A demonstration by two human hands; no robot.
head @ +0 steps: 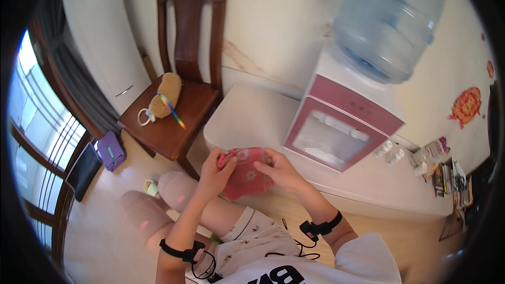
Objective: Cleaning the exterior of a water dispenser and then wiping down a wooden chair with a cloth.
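Note:
A red patterned cloth (248, 175), with pale flower shapes on it, hangs between my two hands above my lap. My left hand (216, 171) pinches its upper left corner, where the fabric is bunched. At the upper right edge, my right hand (281, 169) grips the cloth between thumb and fingers. The lower part hangs loose beside my knee and looks slightly blurred. Behind the cloth lies the rounded edge of a low white cabinet (244, 114).
A wooden chair (169, 134) holds a tan plush toy (169, 90) with a rainbow strap. On the cabinet stands a water dispenser (347, 110) with a large blue bottle (390, 23). Books (449, 181) are at the right; a purple case (110, 152) is on the floor.

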